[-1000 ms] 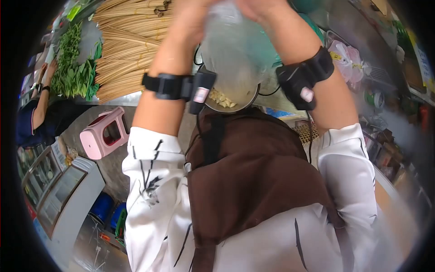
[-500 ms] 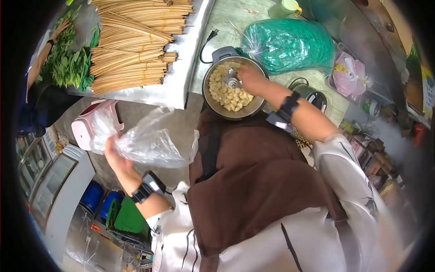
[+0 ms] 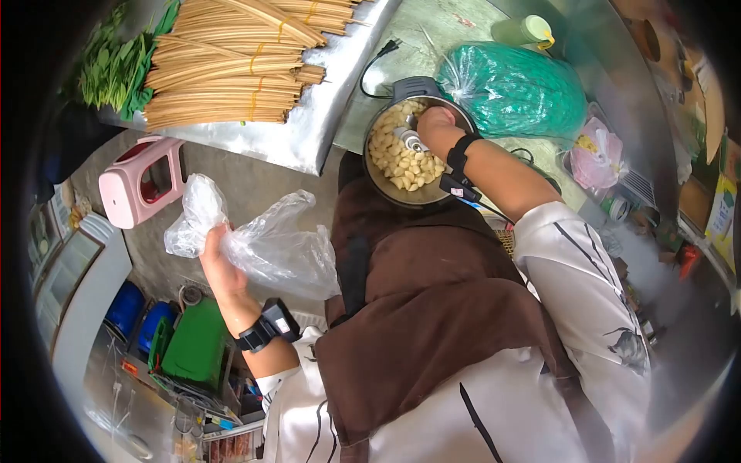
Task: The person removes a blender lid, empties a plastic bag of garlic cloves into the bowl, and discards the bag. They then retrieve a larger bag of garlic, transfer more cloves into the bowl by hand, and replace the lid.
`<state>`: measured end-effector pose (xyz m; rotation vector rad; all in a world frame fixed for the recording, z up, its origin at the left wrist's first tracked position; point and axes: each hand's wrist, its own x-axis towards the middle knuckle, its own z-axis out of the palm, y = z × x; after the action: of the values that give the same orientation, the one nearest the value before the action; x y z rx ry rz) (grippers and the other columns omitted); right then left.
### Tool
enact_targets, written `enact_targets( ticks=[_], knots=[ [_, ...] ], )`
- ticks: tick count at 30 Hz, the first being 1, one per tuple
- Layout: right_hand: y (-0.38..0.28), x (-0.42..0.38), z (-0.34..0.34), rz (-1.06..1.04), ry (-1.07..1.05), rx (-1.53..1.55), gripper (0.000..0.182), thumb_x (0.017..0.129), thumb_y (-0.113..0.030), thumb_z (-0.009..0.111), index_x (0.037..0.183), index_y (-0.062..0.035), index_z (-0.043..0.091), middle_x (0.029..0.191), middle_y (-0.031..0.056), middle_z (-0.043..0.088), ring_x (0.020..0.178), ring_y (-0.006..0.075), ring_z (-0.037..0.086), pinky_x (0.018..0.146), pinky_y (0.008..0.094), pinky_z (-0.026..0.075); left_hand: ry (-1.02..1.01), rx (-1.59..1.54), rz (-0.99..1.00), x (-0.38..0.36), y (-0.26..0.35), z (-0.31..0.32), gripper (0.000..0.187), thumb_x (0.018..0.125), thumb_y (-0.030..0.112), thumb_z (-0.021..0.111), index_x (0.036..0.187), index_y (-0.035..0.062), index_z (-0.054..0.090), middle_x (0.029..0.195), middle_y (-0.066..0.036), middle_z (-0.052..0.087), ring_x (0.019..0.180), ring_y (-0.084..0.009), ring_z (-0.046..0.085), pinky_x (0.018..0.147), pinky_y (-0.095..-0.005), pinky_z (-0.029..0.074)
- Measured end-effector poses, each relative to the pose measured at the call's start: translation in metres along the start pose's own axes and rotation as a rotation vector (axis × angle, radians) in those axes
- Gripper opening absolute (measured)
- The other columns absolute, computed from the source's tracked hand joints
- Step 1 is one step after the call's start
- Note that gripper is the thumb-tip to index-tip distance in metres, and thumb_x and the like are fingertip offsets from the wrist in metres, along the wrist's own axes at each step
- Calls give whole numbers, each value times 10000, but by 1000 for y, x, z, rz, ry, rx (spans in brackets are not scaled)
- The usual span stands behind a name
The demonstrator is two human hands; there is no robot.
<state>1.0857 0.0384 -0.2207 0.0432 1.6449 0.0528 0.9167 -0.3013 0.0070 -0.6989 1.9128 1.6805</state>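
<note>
Clear plastic bag (image 3: 285,243) bunches up in my left hand (image 3: 220,258), which is closed around its middle out in front of the apron. My right hand (image 3: 438,125) reaches down inside a round metal bowl (image 3: 375,179) with a grey handle, at its far right side; its fingers are hidden from view. Peeled garlic cloves (image 3: 409,167) lie in the bowl around a metal blade hub (image 3: 411,140), close beside that hand. The bowl is at the near edge of the table, touching or almost touching the apron.
A green plastic sack (image 3: 513,89) lies right behind the bowl. Bundled wooden sticks (image 3: 231,69) and leafy greens (image 3: 116,69) cover the metal table to the left. A black plug (image 3: 390,48) and a pink stool (image 3: 143,181) are nearby.
My right hand has gone deeper into the bowl, turning at the wrist. The view has shifted, and the bag's shape has changed in my left hand. The other person's arm is out of view.
</note>
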Motion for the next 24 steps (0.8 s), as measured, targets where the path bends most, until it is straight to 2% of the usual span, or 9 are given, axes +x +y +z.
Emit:
enact_targets(
  ticks=[3, 4, 7, 10, 13, 16, 19, 22, 24],
  knots=[
    [1, 23, -9, 27, -275, 75, 238, 674, -233, 683, 891, -136, 673, 798, -4, 654, 648, 219, 622, 513, 386, 488, 41, -3, -1, -4, -3, -4, 315, 730, 94, 591, 1014, -34, 546, 883, -81, 566, 790, -178, 541, 708, -284, 435],
    [2, 33, -7, 18, -273, 81, 239, 666, -262, 695, 885, -170, 671, 809, -18, 656, 655, 213, 623, 527, 387, 493, 47, -10, -9, -4, -6, -8, 314, 733, 94, 591, 1016, -34, 546, 885, -80, 566, 791, -178, 540, 713, -286, 434],
    [-1, 52, 0, 46, -341, -19, 251, 670, -268, 692, 901, -171, 673, 820, -19, 657, 661, 221, 624, 528, 397, 494, 63, -22, -34, -3, -14, -19, 312, 739, 95, 589, 1020, -36, 548, 904, -75, 567, 803, -175, 539, 730, -290, 431],
    [1, 48, 3, 41, -274, -24, 306, 672, -275, 691, 956, -166, 656, 824, -12, 657, 665, 227, 624, 527, 404, 494, 78, -22, -49, -4, -21, -26, 330, 741, 102, 591, 1037, -37, 549, 929, -69, 570, 826, -175, 536, 750, -293, 427],
    [-3, 70, 13, 78, -316, -107, 381, 672, -279, 692, 1021, -138, 627, 817, -3, 654, 655, 229, 622, 518, 405, 490, 84, -6, -58, -5, -28, -28, 359, 740, 112, 594, 1064, -35, 546, 956, -63, 571, 856, -174, 531, 772, -294, 420],
    [-2, 82, 19, 145, -308, -118, 247, 608, -372, 696, 795, -214, 659, 722, -78, 633, 585, 138, 576, 507, 333, 473, 85, 16, -42, -8, -33, -26, 382, 739, 118, 596, 1085, -34, 541, 986, -64, 569, 880, -173, 526, 787, -294, 413],
    [-4, 58, 17, 138, -91, -172, 246, 605, -347, 693, 795, -194, 665, 691, -46, 626, 575, 144, 576, 466, 315, 434, 77, 18, -53, -8, -38, -32, 401, 742, 118, 592, 1107, -40, 533, 1029, -71, 566, 913, -176, 521, 806, -296, 407],
    [-15, 25, 13, 114, -12, -383, 211, 610, -299, 688, 774, -168, 664, 664, -12, 615, 568, 162, 572, 424, 310, 361, 65, 11, -41, -8, -39, -34, 419, 750, 109, 583, 1134, -46, 519, 1072, -80, 560, 953, -182, 517, 835, -298, 397],
    [-13, 26, 10, 89, 1, -377, 198, 622, -270, 684, 776, -148, 663, 665, 6, 611, 563, 180, 567, 420, 324, 328, 53, 7, -20, -9, -38, -34, 429, 755, 102, 576, 1150, -49, 510, 1096, -84, 554, 977, -186, 513, 855, -299, 390]
  ],
)
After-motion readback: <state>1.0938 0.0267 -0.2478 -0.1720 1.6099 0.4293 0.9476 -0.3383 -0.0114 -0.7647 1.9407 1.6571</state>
